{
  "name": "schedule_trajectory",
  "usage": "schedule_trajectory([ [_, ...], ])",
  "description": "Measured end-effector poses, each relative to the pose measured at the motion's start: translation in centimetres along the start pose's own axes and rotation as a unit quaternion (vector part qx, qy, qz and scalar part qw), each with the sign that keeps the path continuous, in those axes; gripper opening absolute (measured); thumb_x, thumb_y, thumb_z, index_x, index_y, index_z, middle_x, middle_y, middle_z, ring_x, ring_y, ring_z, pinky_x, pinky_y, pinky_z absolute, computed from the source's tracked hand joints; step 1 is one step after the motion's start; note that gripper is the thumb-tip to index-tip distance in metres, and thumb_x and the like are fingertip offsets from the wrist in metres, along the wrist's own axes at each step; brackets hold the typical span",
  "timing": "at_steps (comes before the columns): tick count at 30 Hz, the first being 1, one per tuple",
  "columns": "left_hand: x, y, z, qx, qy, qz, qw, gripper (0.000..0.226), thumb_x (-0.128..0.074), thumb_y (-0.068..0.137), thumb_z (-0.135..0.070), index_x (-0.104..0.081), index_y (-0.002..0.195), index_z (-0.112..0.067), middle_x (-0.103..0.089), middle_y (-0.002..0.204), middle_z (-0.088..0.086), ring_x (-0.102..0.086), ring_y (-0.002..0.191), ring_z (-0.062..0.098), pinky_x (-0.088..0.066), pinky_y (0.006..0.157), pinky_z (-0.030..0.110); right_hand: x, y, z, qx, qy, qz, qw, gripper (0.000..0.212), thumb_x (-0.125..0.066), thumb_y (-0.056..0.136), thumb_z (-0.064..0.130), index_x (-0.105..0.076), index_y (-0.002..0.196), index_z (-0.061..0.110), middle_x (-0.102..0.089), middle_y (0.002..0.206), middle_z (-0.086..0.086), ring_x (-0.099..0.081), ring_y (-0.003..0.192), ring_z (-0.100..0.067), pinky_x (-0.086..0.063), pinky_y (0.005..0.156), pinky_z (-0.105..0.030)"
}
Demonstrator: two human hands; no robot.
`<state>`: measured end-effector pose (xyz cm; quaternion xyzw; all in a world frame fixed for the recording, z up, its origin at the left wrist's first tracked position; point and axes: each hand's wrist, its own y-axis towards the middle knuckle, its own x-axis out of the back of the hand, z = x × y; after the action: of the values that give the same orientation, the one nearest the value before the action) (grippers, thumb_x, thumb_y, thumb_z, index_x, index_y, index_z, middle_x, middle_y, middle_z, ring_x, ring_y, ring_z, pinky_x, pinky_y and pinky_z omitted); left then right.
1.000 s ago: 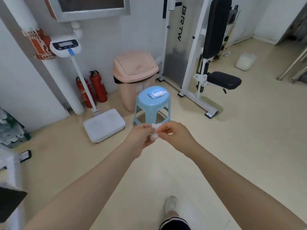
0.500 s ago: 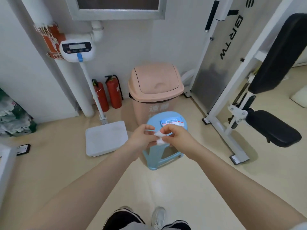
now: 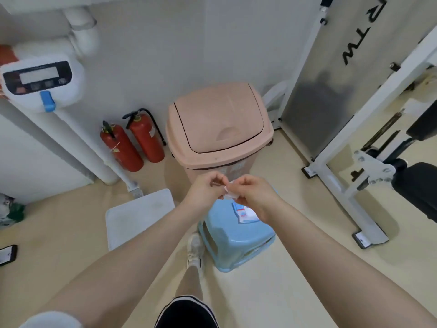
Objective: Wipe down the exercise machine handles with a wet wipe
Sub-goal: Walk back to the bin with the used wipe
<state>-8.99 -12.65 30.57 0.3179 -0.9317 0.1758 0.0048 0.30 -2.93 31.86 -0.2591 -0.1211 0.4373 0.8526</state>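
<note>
both hands pinch a wet wipe (image 3: 229, 192) above the blue stool (image 3: 233, 242).

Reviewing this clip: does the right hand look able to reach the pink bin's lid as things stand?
Probably yes: the right hand, pinching the wipe with the left hand, hovers just before the bin; nothing lies between.

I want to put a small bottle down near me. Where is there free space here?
The blue stool top is bare left of the wipe pack. Bare floor lies between the stool and the white machine frame. It is crowded by the wall: fire extinguishers, pink bin, scale platform.
</note>
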Motion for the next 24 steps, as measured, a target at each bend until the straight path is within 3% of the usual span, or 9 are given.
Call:
schedule_trajectory([
  [3,2.5,8.8,2.1,0.033,0.062,0.075,0.995,0.020,-0.055,0.085,0.003,-0.055,0.080,-0.016,-0.060,0.072,0.004,-0.055,0.070,0.020,-0.049,0.068,0.026,-0.1,8.2,0.7,-0.059,-0.013,-0.066,0.996,0.025,-0.064,0.080,-0.005,-0.047,0.072,0.012,-0.050,0.068,-0.008,-0.047,0.059,-0.019,-0.043,0.058,-0.023],
  [6,6.6,17.6,4.5,0.015,0.271,0.042,0.962,0.020,-0.046,0.089,-0.007,-0.059,0.104,-0.012,-0.066,0.102,0.011,-0.059,0.095,0.029,-0.045,0.083,0.031,-0.3,16.0,1.2,-0.083,-0.026,-0.142,0.986,0.024,-0.063,0.077,-0.006,-0.049,0.080,0.013,-0.049,0.073,-0.007,-0.045,0.061,-0.020,-0.042,0.063,-0.031],
  [8,9.0,22.8,5.8,-0.015,0.409,0.062,0.910,0.037,-0.043,0.087,-0.003,-0.053,0.121,-0.009,-0.056,0.124,0.013,-0.052,0.112,0.029,-0.039,0.090,0.031,-0.5,20.7,1.7,-0.053,-0.062,-0.176,0.981,0.022,-0.062,0.076,-0.005,-0.054,0.081,0.015,-0.053,0.077,-0.004,-0.047,0.065,-0.017,-0.040,0.066,-0.030],
  [10,10.8,27.2,7.1,-0.032,0.549,0.078,0.831,0.049,-0.040,0.085,-0.004,-0.040,0.133,-0.012,-0.036,0.143,0.012,-0.038,0.126,0.028,-0.036,0.097,0.034,-0.8,25.0,2.3,-0.017,-0.110,-0.206,0.972,0.020,-0.061,0.077,-0.002,-0.059,0.082,0.017,-0.056,0.080,0.001,-0.050,0.072,-0.016,-0.038,0.065,-0.024],
  [13,12.5,31.9,8.6,-0.067,0.667,0.081,0.737,0.059,-0.017,0.087,-0.013,-0.016,0.146,-0.020,0.006,0.158,0.008,-0.002,0.144,0.029,-0.006,0.115,0.039,-1.2,30.3,2.6,0.040,-0.263,-0.234,0.935,0.023,-0.053,0.079,-0.004,-0.064,0.092,0.011,-0.056,0.094,-0.005,-0.050,0.077,-0.017,-0.032,0.065,-0.018],
  [16,13.4,34.8,9.6,-0.204,0.692,0.014,0.692,0.047,-0.031,0.090,-0.013,-0.042,0.135,-0.016,-0.017,0.155,0.013,-0.015,0.142,0.034,0.005,0.115,0.042,-1.6,33.9,2.6,0.089,-0.388,-0.188,0.898,0.027,-0.045,0.080,-0.010,-0.062,0.098,0.003,-0.047,0.106,-0.011,-0.044,0.075,-0.018,-0.027,0.064,-0.017],
  [19,13.9,36.2,11.0,-0.185,0.750,0.061,0.632,0.052,-0.030,0.093,-0.016,-0.024,0.145,-0.015,-0.005,0.158,0.012,-0.006,0.143,0.034,0.005,0.115,0.044,-1.7,36.6,1.6,0.100,-0.508,-0.098,0.850,0.028,-0.043,0.084,-0.007,-0.058,0.105,0.004,-0.043,0.116,-0.011,-0.047,0.085,-0.026,-0.026,0.067,-0.022],
  [22,14.5,37.1,11.3,-0.192,0.768,0.038,0.610,0.049,-0.029,0.085,-0.011,-0.059,0.124,-0.009,-0.046,0.141,0.013,-0.037,0.130,0.034,-0.009,0.113,0.043,-2.3,38.9,0.5,0.086,-0.554,-0.027,0.828,0.025,-0.037,0.093,0.004,-0.055,0.110,0.004,-0.045,0.116,-0.014,-0.047,0.100,-0.028,-0.032,0.074,-0.026],
  [24,15.0,37.3,11.5,-0.178,0.768,0.069,0.611,0.048,-0.028,0.084,-0.012,-0.064,0.115,-0.009,-0.052,0.136,0.014,-0.045,0.125,0.034,-0.012,0.111,0.044,-2.9,40.1,-0.7,0.043,-0.593,0.020,0.804,0.028,-0.038,0.092,0.005,-0.055,0.114,0.005,-0.045,0.120,-0.016,-0.044,0.112,-0.030,-0.038,0.089,-0.033],
])
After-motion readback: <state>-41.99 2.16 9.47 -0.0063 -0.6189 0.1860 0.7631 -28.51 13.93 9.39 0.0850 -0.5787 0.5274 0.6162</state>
